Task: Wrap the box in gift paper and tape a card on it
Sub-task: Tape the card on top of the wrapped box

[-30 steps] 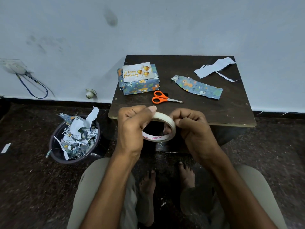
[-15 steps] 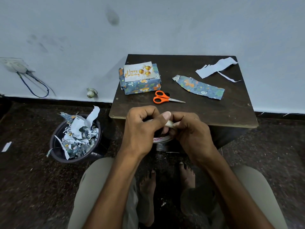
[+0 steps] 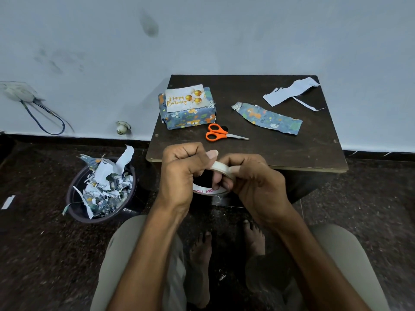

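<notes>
Picking at the tape roll (image 3: 221,170) with both hands, left hand (image 3: 183,173) and right hand (image 3: 249,182) each gripping it, probably hunting the end so the card (image 3: 185,98) lying on the wrapped box (image 3: 188,116) on the bench (image 3: 292,149) gets taped next.

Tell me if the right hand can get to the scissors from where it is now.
Probably yes, but not freely: the right hand grips the tape roll together with the left hand. The scissors lie uncovered on the table just beyond the hands, nothing between. It would have to let go of the roll first.
</notes>
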A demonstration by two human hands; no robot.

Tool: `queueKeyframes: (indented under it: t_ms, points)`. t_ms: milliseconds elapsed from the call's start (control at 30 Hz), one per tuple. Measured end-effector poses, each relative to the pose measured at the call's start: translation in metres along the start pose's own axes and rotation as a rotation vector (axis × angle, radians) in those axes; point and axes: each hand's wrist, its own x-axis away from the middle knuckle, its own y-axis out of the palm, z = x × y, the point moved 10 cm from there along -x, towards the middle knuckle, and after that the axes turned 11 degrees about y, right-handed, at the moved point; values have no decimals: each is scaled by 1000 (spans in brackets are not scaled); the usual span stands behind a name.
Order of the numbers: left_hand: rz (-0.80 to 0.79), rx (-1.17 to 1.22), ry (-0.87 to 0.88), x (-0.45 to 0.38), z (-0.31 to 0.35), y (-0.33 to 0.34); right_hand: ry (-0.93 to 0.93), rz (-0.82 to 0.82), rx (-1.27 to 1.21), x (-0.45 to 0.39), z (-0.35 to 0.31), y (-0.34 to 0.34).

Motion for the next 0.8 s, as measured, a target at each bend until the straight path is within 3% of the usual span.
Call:
queueKeyframes:
  t_ms: [667,800]
  points:
    - [-4,129,-171,3,-9,4,65,61,-28,-3,10,3]
    - [3,131,-202,1,-17,-2,84,-19,-86,-1,9,8]
